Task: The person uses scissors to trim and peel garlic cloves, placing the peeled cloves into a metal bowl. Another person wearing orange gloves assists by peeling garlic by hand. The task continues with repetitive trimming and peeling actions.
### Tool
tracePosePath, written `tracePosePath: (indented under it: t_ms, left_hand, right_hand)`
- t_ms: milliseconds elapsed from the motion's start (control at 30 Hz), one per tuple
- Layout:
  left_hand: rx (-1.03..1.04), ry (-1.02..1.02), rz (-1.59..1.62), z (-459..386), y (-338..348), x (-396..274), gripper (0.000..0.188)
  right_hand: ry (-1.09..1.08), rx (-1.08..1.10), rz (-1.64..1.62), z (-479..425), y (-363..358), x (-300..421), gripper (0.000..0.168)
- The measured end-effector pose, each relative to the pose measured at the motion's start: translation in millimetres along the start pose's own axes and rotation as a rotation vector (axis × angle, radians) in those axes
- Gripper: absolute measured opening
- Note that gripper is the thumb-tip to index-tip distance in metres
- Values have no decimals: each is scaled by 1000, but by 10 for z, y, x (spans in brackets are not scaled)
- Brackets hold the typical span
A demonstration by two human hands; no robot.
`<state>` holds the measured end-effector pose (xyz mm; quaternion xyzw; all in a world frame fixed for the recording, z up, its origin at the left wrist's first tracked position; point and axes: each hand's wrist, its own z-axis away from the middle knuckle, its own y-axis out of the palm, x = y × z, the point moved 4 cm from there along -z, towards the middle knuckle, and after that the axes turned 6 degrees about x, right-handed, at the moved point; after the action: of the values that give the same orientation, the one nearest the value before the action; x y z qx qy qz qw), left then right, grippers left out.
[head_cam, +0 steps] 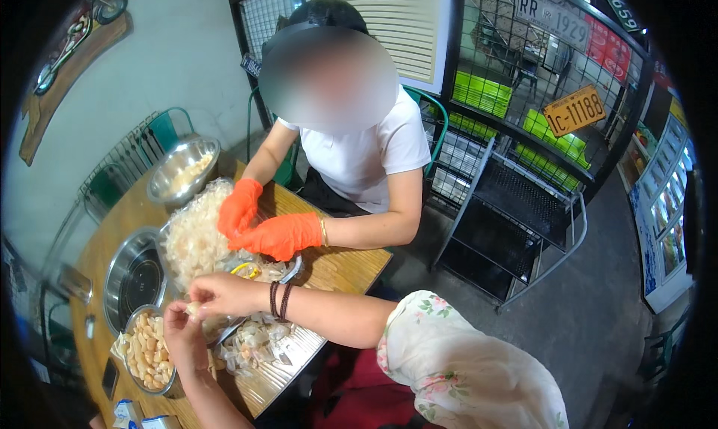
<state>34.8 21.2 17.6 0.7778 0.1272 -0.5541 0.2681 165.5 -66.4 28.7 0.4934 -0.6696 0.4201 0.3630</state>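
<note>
Between the fingertips of my left hand [185,339] and my right hand [227,297] is a small pale translucent piece of food [193,310], pinched by both. Just below my left hand stands a bowl of tan, bean-like pieces [147,353]. Beyond my hands, a large heap of whitish translucent pieces [196,230] lies in clear plastic on a tray. A pile of thin translucent scraps [255,345] rests on the table under my right forearm. Across the corner, a person in orange gloves [283,232] has both hands over the heap, what they hold being hidden.
The wooden table [342,263] also bears an empty-looking steel bowl [137,277], a steel bowl with pale pieces [185,171], a phone [110,379], small packs [160,422] and a glass [76,283]. A black shelf cart [505,227] stands on the floor beyond.
</note>
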Motion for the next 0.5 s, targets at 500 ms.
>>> tracePosePath:
  t_ms: [500]
  left_hand:
    - [-58,-58,81,28,55,8,17]
  right_hand:
    - [-102,-193,221,32,14,37,27]
